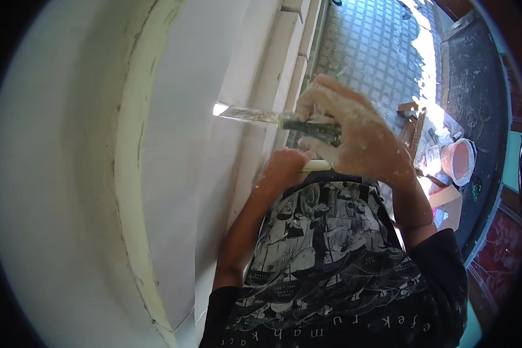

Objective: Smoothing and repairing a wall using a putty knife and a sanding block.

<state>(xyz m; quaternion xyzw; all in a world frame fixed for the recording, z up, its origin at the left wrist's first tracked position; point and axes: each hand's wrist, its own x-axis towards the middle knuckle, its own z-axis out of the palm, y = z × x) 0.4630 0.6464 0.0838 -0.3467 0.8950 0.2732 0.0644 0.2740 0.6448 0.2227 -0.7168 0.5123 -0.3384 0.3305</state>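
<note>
My right hand (362, 130), dusted with pale powder, is closed around the dark handle of a putty knife (252, 115). Its narrow, smeared metal blade points left, towards the wall, with a bright glint at the tip. Close below, my left hand (285, 167) is closed, fingers curled, at the end of a pale, bar-like thing (316, 166) in front of my shirt. Most of that pale thing is hidden, so its kind cannot be made out. Between the blade tip and the white wall (177, 145), contact cannot be judged.
Along the left runs a raised, cream-coloured trim (132, 145) with cracked edges. Beyond my hands lies a sunlit tiled paving (365, 43). To the right, a tub (459, 162) with pinkish contents stands near wooden pieces (412, 130) and an open cardboard box (445, 200).
</note>
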